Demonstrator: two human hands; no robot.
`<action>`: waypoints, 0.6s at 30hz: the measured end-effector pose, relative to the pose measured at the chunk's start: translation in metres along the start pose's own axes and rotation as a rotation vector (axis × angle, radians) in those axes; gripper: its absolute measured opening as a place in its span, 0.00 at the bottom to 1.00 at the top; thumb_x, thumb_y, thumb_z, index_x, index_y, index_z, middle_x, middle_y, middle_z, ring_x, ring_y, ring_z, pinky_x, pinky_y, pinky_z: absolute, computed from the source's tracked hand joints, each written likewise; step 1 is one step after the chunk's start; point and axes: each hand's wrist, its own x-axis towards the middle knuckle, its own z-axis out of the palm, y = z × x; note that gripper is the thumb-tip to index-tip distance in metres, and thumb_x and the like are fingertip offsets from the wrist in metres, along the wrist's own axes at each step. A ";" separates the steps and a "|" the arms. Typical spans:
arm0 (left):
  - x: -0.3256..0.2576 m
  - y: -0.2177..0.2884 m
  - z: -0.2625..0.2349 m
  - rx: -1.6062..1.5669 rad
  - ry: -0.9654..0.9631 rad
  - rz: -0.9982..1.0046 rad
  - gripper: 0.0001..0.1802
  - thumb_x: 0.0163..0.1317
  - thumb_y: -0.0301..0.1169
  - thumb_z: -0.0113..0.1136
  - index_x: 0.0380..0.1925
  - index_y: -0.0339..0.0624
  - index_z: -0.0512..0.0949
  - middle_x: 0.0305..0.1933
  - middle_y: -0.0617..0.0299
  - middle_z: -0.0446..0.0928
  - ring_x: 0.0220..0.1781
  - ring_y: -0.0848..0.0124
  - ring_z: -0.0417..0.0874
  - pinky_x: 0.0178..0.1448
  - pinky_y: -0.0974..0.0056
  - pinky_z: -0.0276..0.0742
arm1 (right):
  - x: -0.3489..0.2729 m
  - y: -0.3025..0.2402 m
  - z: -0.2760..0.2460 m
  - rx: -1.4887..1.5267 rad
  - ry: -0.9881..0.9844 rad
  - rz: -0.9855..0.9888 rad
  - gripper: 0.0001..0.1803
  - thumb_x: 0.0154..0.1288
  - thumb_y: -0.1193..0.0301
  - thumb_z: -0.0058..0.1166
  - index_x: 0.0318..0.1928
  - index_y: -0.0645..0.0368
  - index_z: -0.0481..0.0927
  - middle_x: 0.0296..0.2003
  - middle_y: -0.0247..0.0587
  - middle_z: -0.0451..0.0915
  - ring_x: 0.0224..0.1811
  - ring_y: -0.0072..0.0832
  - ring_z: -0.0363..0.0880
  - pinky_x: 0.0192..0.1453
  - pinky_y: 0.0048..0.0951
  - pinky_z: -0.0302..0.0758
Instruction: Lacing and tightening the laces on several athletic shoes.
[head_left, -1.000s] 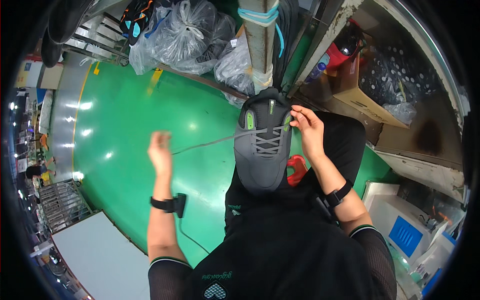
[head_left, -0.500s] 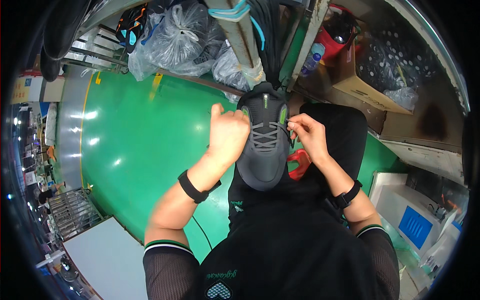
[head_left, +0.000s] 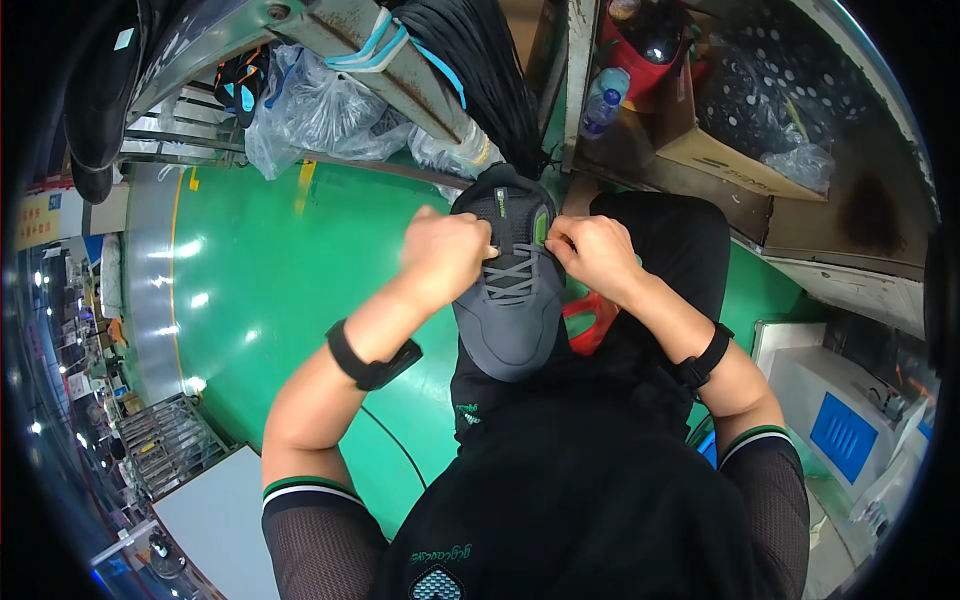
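A dark grey sneaker (head_left: 508, 335) rests upright on my lap, its toe toward me. Grey laces (head_left: 512, 280) criss-cross over its tongue, and its collar has a green patch on the right side. My left hand (head_left: 447, 252) is closed at the upper left eyelets, gripping a shoelace end mostly hidden by the fingers. On the other side of the collar, my right hand (head_left: 597, 252) pinches at the upper right eyelets, its fingertips on the shoelace there. Under the sneaker's right side a red piece with an opening (head_left: 592, 325) shows on my thigh.
Beyond the sneaker stands a metal post (head_left: 400, 80) with blue ties, beside a hanging bundle of black cords (head_left: 490, 75). Clear plastic bags (head_left: 330, 110) lie at the back left. On the right shelf are a bottle (head_left: 602, 112) and a cardboard box (head_left: 725, 165).
The sneaker and both hands have shifted slightly left in view as the camera moved. My right hand has turned so its back shows more, close against the collar. The left hand stays closed.
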 end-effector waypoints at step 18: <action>-0.033 -0.017 0.017 -0.191 0.208 -0.099 0.32 0.54 0.23 0.61 0.61 0.46 0.64 0.23 0.58 0.78 0.28 0.57 0.79 0.43 0.57 0.66 | 0.048 -0.005 -0.030 -0.344 -0.202 -0.676 0.21 0.47 0.74 0.62 0.43 0.56 0.71 0.39 0.39 0.71 0.37 0.38 0.80 0.34 0.37 0.76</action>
